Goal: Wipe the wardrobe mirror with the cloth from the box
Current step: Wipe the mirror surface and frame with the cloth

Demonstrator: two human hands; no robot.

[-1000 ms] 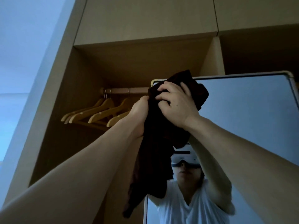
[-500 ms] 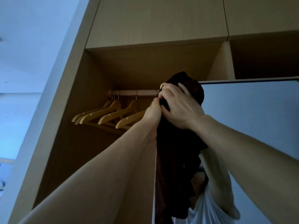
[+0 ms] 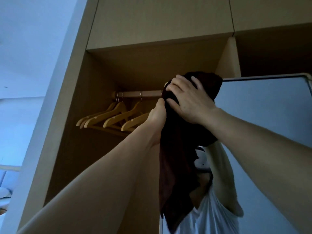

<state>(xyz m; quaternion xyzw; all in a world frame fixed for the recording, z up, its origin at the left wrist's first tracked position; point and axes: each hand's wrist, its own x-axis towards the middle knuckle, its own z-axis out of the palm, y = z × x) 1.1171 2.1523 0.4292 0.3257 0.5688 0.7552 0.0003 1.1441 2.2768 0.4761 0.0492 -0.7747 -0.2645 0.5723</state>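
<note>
A dark brown cloth [image 3: 177, 157] hangs long down the left edge of the wardrobe mirror [image 3: 270, 115], bunched at the mirror's top left corner. My right hand [image 3: 187, 100] lies spread over the bunched top of the cloth and presses it against the glass. My left hand [image 3: 157, 115] grips the cloth's left side just below, at the mirror's edge. The mirror shows a person's reflection in a white shirt, partly hidden by the cloth.
Left of the mirror, the open wardrobe compartment holds a rail [image 3: 140, 94] with several empty wooden hangers [image 3: 114, 118]. Closed cabinet doors [image 3: 160, 19] sit above. A pale wall [image 3: 25, 81] lies to the far left.
Both hands have stayed at the mirror's top left corner with the cloth, the right hand spreading flatter over the bunch. The view has shifted, so the mirror's right corner shows again.
</note>
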